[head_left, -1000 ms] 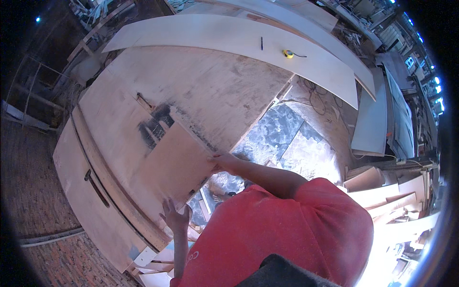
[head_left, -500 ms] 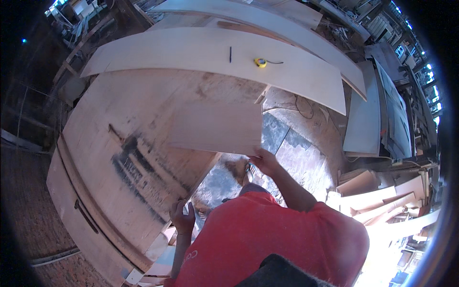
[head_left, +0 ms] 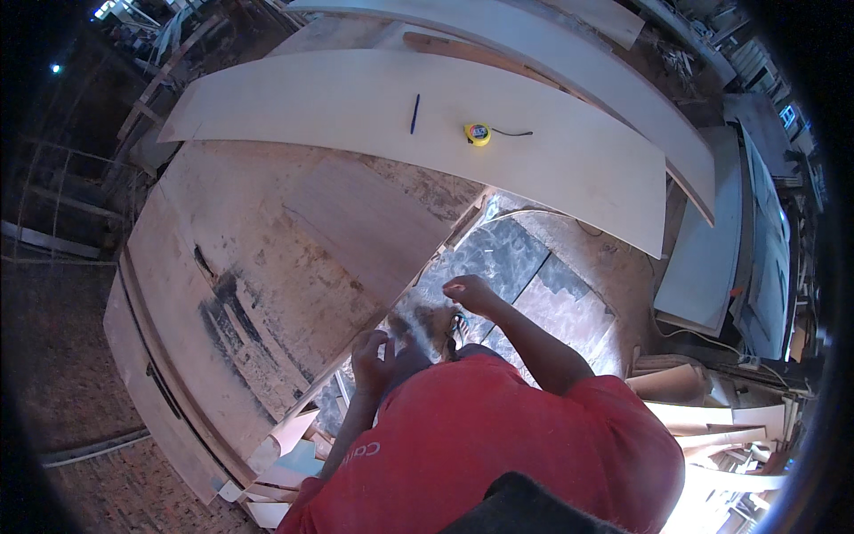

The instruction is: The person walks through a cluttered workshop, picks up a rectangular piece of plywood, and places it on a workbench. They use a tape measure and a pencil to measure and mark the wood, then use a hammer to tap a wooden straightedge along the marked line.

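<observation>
A thin rectangular wood panel (head_left: 369,222) lies flat on the dusty wooden worktable (head_left: 240,191), slanting along its right edge. My right hand (head_left: 471,294) hovers over the floor beside that edge, apart from the panel. Its fingers are curled in, and nothing shows in them. At the table's near edge is my left hand (head_left: 372,359), thumb apart from the bent fingers, with nothing visible in it; whether it touches the edge I cannot tell. Across the far side of the table, a long pale board (head_left: 338,93) bears a yellow tape measure (head_left: 477,134) and a blue pen (head_left: 415,114).
Another long pale board (head_left: 569,62) lies behind. Large sheets (head_left: 703,240) lean at the right, above a heap of offcuts (head_left: 712,418). Black smudges (head_left: 236,311) and a slot mark the tabletop. A cable (head_left: 534,212) runs over the floor by the table.
My right hand has let go of the wood panel and drawn back. The panel has turned and now rests on the tabletop. My left hand has moved slightly up and right.
</observation>
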